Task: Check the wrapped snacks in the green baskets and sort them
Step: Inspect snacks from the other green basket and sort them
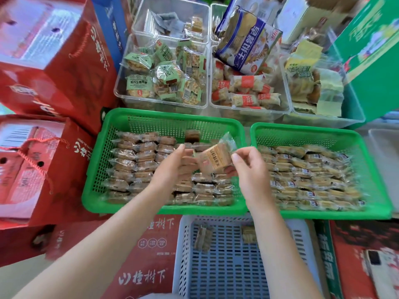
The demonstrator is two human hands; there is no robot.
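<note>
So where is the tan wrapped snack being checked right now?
In the head view, the tan wrapped snack is held up between the left hand and right hand, above the right end of the left green plastic basket.

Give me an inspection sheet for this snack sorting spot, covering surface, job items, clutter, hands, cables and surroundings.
Surface: red printed cartons under the baskets; no bare tabletop seen.
Job's things: left green basket and right green basket, both filled with rows of wrapped snacks; one wrapped snack held up between both hands; blue-grey basket in front holds two snacks.
Clutter: clear bins of other packaged biscuits behind; a phone at lower right.
Hands: left hand and right hand each pinch an end of the snack's wrapper.
Cables: nothing seen.
Surroundings: red gift boxes on the left, green box on the right.
</note>
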